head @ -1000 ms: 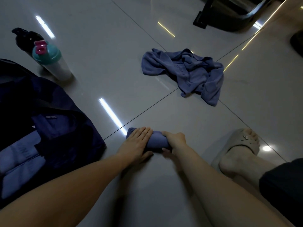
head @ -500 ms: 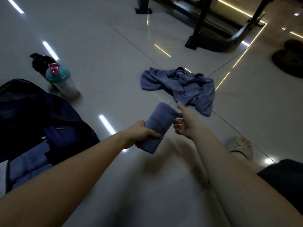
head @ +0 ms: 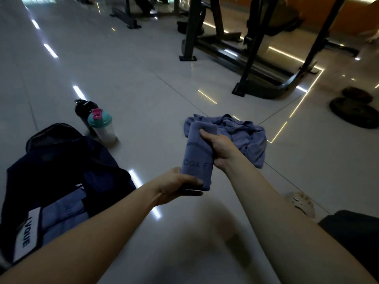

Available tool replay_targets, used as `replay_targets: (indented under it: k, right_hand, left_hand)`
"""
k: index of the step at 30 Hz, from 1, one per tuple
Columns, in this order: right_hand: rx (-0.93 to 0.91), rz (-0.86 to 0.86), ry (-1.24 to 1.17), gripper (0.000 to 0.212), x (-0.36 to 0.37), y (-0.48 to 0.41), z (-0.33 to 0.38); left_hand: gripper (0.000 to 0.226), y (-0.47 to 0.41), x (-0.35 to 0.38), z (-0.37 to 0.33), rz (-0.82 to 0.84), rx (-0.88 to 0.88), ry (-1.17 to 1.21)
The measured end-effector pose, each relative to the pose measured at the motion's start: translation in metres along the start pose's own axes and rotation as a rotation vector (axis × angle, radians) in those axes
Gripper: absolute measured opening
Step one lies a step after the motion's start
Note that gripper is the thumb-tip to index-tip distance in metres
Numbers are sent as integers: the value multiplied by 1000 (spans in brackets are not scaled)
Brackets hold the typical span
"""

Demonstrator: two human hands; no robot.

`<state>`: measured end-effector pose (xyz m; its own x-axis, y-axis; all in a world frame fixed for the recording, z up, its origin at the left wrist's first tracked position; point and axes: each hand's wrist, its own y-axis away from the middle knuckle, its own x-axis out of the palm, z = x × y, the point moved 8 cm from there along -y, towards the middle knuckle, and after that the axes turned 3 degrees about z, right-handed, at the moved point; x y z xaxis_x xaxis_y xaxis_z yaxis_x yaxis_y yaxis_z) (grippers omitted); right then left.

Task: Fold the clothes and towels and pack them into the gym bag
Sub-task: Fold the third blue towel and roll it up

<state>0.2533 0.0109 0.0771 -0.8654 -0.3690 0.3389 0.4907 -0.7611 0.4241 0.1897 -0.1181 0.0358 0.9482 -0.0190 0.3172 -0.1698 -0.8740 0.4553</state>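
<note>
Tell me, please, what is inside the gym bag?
Folded blue cloth shows in the opening of the bag, beside a white strip with lettering. Anything under the cloth or deeper in the dark bag is covered.

The rolled towel point(head: 198, 156) is held off the floor point(head: 143, 89) at centre, roughly upright. The left hand point(head: 176, 184) grips its lower end from the left, and the right hand point(head: 220, 148) grips its upper part from the right. Behind it on the floor lies a loose garment point(head: 248, 136). The gym bag point(head: 61, 167) sits to the left with folded cloth point(head: 61, 214) inside it. Beyond the bag stand two bottles, the shaker point(head: 101, 128) just in front of the other bottle point(head: 83, 109). Farther back stands a machine frame point(head: 256, 58) — a pair of shoes point(head: 354, 111) lies to its right. A sandalled foot point(head: 301, 201) rests at lower right.
</note>
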Motion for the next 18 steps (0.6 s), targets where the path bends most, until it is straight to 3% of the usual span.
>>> replay_targets:
  k: [4, 7, 10, 13, 15, 18]
  right_hand:
    - [-106, -76, 54, 46, 18, 2, 22]
    - [-161, -10, 152, 41, 49, 16, 52]
    - [-157, 145, 369, 47, 102, 31, 68]
    - [-100, 367, 595, 36, 166, 45, 53]
    - [-98, 523, 703, 22, 205, 53, 39]
    - [-97, 711, 790, 35, 255, 55, 17]
  left_hand:
    - [28, 22, 5, 7, -115, 62, 144]
    - [25, 50, -15, 7, -159, -32, -23]
    - [27, 91, -74, -33, -332, -63, -236]
    - [16, 147, -130, -106, -600, 143, -121]
    - [20, 182, -144, -148, -628, 255, -135]
    - [27, 215, -156, -168, -603, 241, -268]
